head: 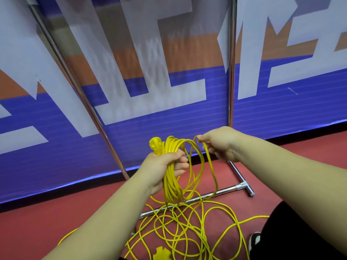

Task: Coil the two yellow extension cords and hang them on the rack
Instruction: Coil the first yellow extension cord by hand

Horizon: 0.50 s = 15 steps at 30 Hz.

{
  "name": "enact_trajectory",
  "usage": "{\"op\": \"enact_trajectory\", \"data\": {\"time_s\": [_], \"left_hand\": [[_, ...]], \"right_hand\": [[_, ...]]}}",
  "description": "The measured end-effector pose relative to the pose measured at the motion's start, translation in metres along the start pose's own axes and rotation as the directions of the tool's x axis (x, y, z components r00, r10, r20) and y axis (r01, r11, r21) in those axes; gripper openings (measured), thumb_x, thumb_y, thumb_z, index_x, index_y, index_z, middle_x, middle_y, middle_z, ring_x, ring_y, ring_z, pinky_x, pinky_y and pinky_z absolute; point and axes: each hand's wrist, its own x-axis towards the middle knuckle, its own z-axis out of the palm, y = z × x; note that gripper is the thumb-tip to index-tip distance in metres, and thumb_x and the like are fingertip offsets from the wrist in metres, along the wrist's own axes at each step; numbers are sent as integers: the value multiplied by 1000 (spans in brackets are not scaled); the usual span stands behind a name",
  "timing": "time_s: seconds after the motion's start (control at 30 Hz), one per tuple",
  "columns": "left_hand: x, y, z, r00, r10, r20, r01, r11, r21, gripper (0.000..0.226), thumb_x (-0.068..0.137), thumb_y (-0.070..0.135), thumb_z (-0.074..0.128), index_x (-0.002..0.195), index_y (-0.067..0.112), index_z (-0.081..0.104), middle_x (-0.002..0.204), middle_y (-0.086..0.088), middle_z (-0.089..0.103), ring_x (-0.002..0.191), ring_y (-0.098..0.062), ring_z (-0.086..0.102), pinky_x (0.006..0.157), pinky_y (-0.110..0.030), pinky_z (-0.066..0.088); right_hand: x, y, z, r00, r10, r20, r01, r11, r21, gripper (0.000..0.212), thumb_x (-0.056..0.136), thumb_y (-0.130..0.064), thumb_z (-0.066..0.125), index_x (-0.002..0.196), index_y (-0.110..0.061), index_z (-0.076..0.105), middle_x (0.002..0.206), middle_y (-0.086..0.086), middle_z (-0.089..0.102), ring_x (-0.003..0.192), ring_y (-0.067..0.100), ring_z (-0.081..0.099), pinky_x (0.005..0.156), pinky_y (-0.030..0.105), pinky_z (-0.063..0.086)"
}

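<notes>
Head view, the only one. The left hand point(162, 167) at frame centre gripped a bunch of hanging loops of yellow extension cord point(171, 184), fingers curled round them; a yellow plug end point(155, 145) stood above the fist. The right hand point(219, 144), just right of it and apart from it, pinched a single strand at the top of a wider loop point(203, 166) that drooped between the two hands.

Much loose cord point(189, 233) lay tangled on the red floor point(47, 222) in the lower centre; I could not tell whether it was one cord or both. A yellow socket block point(161, 254) sat at the bottom edge.

The rack's chrome upright point(231, 81) rose in the upper right and its base bar point(216, 193) ran behind the hanging loops; its top rail was out of frame. A printed blue banner point(281, 113) stood behind.

Judged step: coiling the first cord, well short of finished; nothing hung. Next move calls for laying the pinched loop into the left fist, then drawing slack off the floor without snagging the tangle.
</notes>
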Motion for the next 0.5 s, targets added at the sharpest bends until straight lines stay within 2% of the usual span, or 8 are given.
{"op": "enact_trajectory", "data": {"time_s": [0.13,0.33,0.4,0.5], "left_hand": [[1,-9,18,1000,-21,1,21,1000,-11,14,97,10,61,103,4,72,93,-16,76,93,-30,75,82,-38,61],[0,-16,29,994,-73,78,73,997,-3,20,99,9,56,113,3,69,106,-18,75,98,-31,74,86,-39,59],[-1,-15,31,989,-91,115,94,995,-14,19,99,11,55,108,4,70,104,-18,76,96,-31,75,87,-40,57],[-1,-12,31,987,-120,109,130,987,-91,17,98,11,56,99,3,71,86,-15,75,80,-27,75,78,-39,60]], "right_hand": [[-2,-4,0,999,0,33,0,1000,-20,19,94,-29,67,82,-15,69,64,-2,56,51,8,42,45,19,30],[-4,-10,1,999,-27,40,29,999,-43,36,91,-33,71,60,-15,67,81,5,61,52,9,40,44,19,27],[-5,-11,1,999,-26,47,28,999,-34,37,92,-32,70,60,-14,67,83,4,64,51,8,41,45,18,26],[-7,-13,-2,998,-34,58,36,999,-35,30,94,-32,67,72,-13,71,82,4,69,49,6,43,42,17,26]]}}
